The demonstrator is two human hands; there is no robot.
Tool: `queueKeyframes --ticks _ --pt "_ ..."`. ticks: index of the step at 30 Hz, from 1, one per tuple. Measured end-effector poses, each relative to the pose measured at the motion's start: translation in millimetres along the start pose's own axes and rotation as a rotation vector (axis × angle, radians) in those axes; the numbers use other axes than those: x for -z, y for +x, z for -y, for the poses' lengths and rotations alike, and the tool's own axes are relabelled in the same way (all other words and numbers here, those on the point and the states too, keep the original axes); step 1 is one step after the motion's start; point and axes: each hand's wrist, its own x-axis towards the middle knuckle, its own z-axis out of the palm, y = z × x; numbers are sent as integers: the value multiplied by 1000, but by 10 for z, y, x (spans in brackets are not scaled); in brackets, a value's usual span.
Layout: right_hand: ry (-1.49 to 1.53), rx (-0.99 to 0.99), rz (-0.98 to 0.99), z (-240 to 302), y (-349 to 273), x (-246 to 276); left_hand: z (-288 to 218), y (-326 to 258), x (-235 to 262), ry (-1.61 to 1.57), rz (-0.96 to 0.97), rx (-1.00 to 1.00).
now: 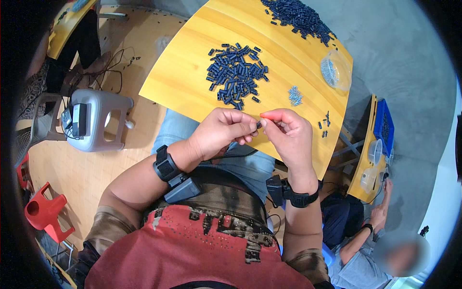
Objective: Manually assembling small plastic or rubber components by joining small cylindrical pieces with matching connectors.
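Observation:
Above the table's near edge, my two hands meet. My left hand (222,131) is closed, its thumb and fingers pinching a small black plastic piece (259,124). My right hand (291,139) has thumb and index finger pinched together against that piece; whatever sits between its fingertips is too small to make out. A reddish glow shows on the right index finger. Just beyond the hands lies a heap of short black plastic pieces (235,77). To its right is a little pile of silvery screws (295,96), and several loose black pieces (325,126) lie nearer the right edge.
The yellow table (183,62) also holds a larger black heap (301,18) and a clear bowl (342,72) of screws. A grey stool (103,115) with black adapters and a red stool (48,212) stand left. At right, a person sits by another yellow table (358,188).

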Motion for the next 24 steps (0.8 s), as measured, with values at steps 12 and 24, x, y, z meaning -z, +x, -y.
queueKeyframes --ticks 12,24 --pt "-75 -21 8 8 37 -51 32 5 29 -21 -1 1" --pt "-45 -35 -23 -3 49 -131 75 -2 23 137 -94 -172"
